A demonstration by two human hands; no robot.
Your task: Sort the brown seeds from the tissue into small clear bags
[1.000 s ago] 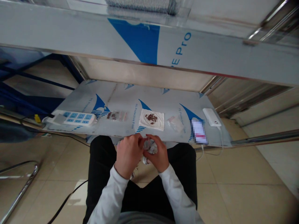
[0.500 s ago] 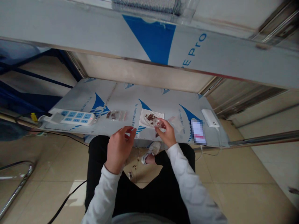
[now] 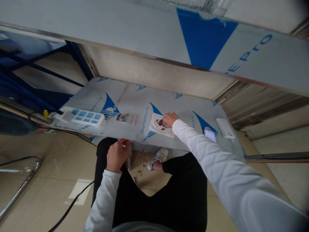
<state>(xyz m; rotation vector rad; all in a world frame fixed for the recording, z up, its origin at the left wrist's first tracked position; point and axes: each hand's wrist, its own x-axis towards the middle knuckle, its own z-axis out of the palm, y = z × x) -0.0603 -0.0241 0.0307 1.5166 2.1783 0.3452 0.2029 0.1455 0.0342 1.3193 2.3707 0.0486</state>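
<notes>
My right hand (image 3: 171, 120) reaches over the right side of a white paper sheet (image 3: 156, 129), its fingers bent downward and closed. Their tips are partly hidden, so what they pinch cannot be made out. On the sheet, just beside those fingers, lies a loose heap of small dark brown pieces (image 3: 160, 124). My left hand (image 3: 118, 155) is held above my left thigh near the shelf's front edge, with thumb and fingertips pinched together. Anything between them is too small to see. A clear zip bag (image 3: 126, 118) with brown pieces in it lies flat left of the sheet.
A white power strip (image 3: 84, 116) with blue sockets lies at the left of the film-covered shelf (image 3: 154, 100). To the right are a phone (image 3: 210, 134) and a white power bank (image 3: 225, 128). A higher shelf edge (image 3: 135, 38) crosses in front. Small bits (image 3: 137, 177) lie on the floor.
My right hand has moved forward, from the near right corner of the sheet to beside the brown heap. My left hand has drawn back and down towards my thigh. The view has shifted.
</notes>
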